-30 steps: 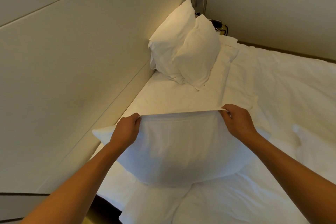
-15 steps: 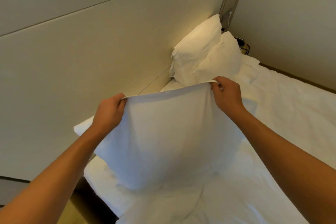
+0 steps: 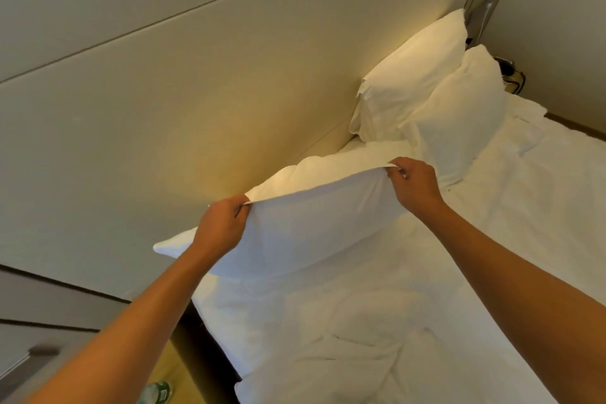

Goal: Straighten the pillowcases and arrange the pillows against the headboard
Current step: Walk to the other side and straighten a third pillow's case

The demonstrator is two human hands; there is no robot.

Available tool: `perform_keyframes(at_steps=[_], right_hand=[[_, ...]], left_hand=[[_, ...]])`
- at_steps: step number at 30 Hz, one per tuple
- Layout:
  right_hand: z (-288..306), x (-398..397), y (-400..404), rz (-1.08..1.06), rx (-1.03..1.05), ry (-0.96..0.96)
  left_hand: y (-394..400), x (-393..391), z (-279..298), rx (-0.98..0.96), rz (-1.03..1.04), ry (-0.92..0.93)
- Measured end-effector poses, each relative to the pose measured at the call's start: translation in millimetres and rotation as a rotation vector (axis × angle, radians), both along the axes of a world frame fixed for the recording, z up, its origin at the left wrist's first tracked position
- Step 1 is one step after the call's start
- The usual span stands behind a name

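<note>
- The pillow [image 3: 305,216] is held above the bed [image 3: 459,272], pinched at its top edge by the left hand [image 3: 219,228] and right hand [image 3: 414,185]
- Its long axis runs along the headboard [image 3: 196,115], which lies just behind it; the left hand is nearer the bed's edge

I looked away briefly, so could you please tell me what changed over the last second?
The plump white pillow being held was lifted off the white bed sheet and carried toward the beige padded headboard. The left hand and right hand kept pinching the pillowcase's top edge. The two propped white pillows in the corner stayed put.
</note>
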State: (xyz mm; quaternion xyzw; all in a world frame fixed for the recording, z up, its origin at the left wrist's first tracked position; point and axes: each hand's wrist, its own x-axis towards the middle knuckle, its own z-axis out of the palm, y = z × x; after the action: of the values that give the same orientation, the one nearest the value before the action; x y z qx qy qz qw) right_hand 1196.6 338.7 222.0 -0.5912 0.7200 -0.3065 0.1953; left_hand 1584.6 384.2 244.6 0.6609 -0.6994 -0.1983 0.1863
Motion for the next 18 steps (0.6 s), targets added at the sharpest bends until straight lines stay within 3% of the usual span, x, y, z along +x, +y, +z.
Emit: perform_keyframes(at_steps=[5, 11, 18], right_hand=[[8, -19, -25, -0.044, 0.013, -0.016], [49, -13, -83, -0.08, -0.112, -0.048], [10, -9, -109, 0.039, 0.025, 0.08]], left_hand=[[-24, -31, 7, 0.014, 0.02, 0.061], [-72, -28, 29, -0.019, 0.074, 0.184], [-78, -24, -27, 0.132, 0.056, 0.238]])
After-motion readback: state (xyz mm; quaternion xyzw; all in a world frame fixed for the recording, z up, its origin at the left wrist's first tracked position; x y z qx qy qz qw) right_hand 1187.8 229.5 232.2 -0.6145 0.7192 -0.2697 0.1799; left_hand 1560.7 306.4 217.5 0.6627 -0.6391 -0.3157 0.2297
